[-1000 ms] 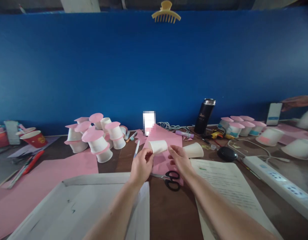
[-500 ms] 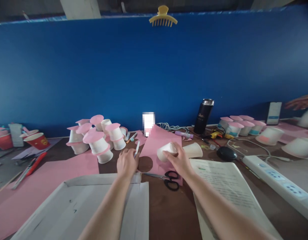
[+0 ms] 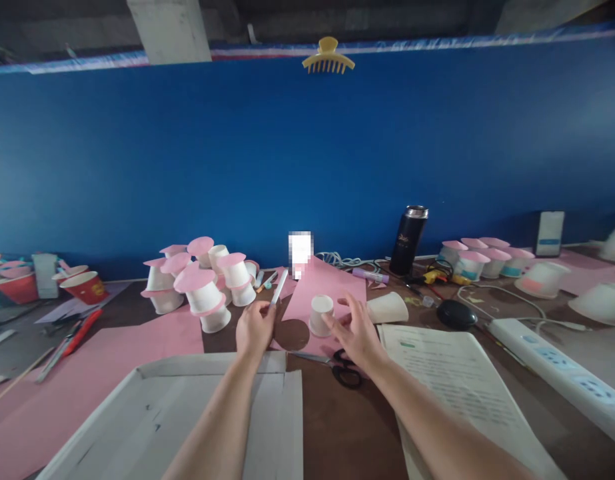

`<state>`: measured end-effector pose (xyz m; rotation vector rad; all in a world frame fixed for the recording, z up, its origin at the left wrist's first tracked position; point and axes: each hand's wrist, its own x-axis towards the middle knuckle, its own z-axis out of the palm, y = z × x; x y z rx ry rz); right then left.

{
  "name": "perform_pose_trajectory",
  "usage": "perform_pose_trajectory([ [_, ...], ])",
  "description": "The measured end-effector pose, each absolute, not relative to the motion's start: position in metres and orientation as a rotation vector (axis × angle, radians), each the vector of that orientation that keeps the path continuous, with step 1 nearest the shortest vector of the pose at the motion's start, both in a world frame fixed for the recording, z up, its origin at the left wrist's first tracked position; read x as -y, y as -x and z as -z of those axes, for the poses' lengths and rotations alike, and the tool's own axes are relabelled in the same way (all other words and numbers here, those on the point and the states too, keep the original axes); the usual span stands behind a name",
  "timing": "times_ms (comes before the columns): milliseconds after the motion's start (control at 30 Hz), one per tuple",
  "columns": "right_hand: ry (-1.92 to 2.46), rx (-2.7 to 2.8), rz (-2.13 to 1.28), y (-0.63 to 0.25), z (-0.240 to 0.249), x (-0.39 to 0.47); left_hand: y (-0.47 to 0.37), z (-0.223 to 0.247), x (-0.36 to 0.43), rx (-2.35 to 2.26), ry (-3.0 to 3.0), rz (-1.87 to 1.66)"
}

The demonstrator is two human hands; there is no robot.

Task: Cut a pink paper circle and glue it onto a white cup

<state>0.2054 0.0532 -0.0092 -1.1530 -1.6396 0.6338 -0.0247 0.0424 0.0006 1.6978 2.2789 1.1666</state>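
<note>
A white paper cup (image 3: 321,316) stands upside down on the pink paper (image 3: 342,283), beside a round hole in the sheet. My right hand (image 3: 356,335) is at the cup's right side, fingers spread, with a fingertip close to or touching it. My left hand (image 3: 256,328) grips a slim white pen-like stick (image 3: 280,287) that points up and away. Black-handled scissors (image 3: 346,370) lie just below the cup, partly behind my right wrist. Another white cup (image 3: 388,308) lies on its side to the right.
Stacked cups with pink discs (image 3: 201,287) stand at left, near a grey-white cardboard piece (image 3: 187,413). Rightward are an open booklet (image 3: 452,373), a black bottle (image 3: 408,240), a black mouse (image 3: 456,314), a power strip (image 3: 557,367) and more cups (image 3: 472,265).
The cup in my right hand was tilted and now stands upside down on the paper, with my fingers opened. The white stick points more upward. The other person's hand at right is gone from view.
</note>
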Motion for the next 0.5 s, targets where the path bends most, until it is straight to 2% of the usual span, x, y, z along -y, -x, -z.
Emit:
perform_pose_trajectory([
  [67, 1.115, 1.576, -0.599, -0.206, 0.006, -0.054, 0.014, -0.006, -0.038, -2.077, -1.844, -1.454],
  [133, 1.078, 1.546, -0.607, -0.208, 0.002, -0.054, -0.001, -0.011, -0.032, -1.846, -2.047, -1.568],
  [300, 0.901, 1.546, -0.917, -0.206, -0.008, -0.048, -0.037, -0.017, -0.015, -1.381, -2.4, -1.367],
  [500, 0.812, 1.493, -1.126, -0.199, -0.012, -0.039, -0.041, -0.018, -0.013, -1.327, -2.497, -1.273],
])
